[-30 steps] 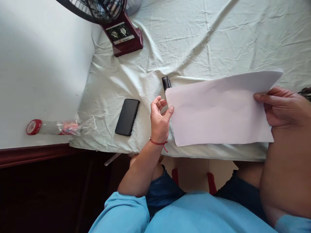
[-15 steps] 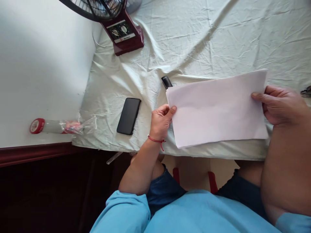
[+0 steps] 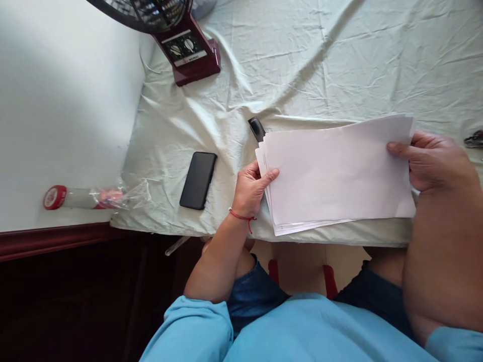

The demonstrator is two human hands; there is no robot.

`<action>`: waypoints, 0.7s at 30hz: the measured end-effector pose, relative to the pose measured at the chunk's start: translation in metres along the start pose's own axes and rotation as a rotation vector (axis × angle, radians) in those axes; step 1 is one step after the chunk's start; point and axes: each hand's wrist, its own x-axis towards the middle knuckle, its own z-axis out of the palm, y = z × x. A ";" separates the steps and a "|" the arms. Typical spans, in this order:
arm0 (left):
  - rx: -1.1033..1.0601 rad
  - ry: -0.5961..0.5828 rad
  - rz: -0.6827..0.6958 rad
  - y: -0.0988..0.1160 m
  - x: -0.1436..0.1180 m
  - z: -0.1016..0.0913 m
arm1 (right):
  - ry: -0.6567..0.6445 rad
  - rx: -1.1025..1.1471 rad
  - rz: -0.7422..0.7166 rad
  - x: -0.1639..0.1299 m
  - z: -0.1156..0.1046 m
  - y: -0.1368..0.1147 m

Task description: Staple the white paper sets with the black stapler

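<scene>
Clearly, both hands are clamped on the stack of paper [image 3: 339, 176]: the left hand [image 3: 249, 190] pinches its left edge, thumb on top, and the right hand [image 3: 439, 161] grips the opposite end. The stack sits over the near part of the cloth-covered table [image 3: 287, 65], its left edges fanned unevenly (several sheets show). A black object [image 3: 257, 128] peeks out at its upper left corner; a phone [image 3: 198, 181] lies left of the left hand.
</scene>
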 end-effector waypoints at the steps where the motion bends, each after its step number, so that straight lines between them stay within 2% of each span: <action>1: -0.018 -0.004 -0.013 0.000 0.000 0.000 | 0.005 0.001 -0.015 -0.001 0.001 0.000; 9: 0.009 0.054 -0.014 -0.005 0.002 0.001 | 0.064 -0.015 -0.128 -0.007 0.009 -0.002; 15: 0.044 -0.043 -0.006 -0.004 0.002 -0.001 | 0.207 -0.010 -0.111 -0.013 0.014 -0.013; 21: 0.069 0.026 -0.055 -0.004 0.001 -0.001 | 0.212 0.024 -0.109 -0.012 0.015 -0.013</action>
